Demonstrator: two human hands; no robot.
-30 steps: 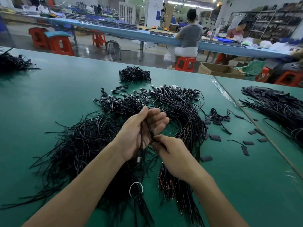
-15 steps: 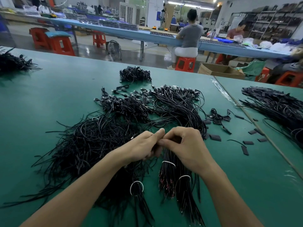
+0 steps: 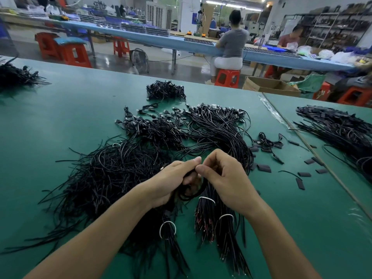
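A worker at a cable-assembly line holds a single black cable (image 3: 189, 195) just above the green worktop (image 3: 60, 117), its slack doubled into a small loop that hangs between the two hands. The left hand (image 3: 171, 182) has its fingers curled round the loop, apparently to keep the slack gathered, while the right hand (image 3: 225, 178) closes thumb and bent forefinger on the strand where the hands meet; the exact pinch point is hidden behind the knuckles. The work appears to be sorting or coiling cables one at a time. A loose pile (image 3: 112, 174) of unsorted cables lies to the left, within easy reach. Directly beneath the hands lie banded bundles (image 3: 209, 224), cinched by white bands (image 3: 207, 199) that keep their cables together. Farther back, a connector-tipped heap (image 3: 217, 127) fans out with its plugs pointing away from the worker. Short black sleeves (image 3: 263, 168) are scattered to the right, near the seam between worktops. Beyond, a seated worker (image 3: 231, 45) faces a long blue bench (image 3: 161, 40).
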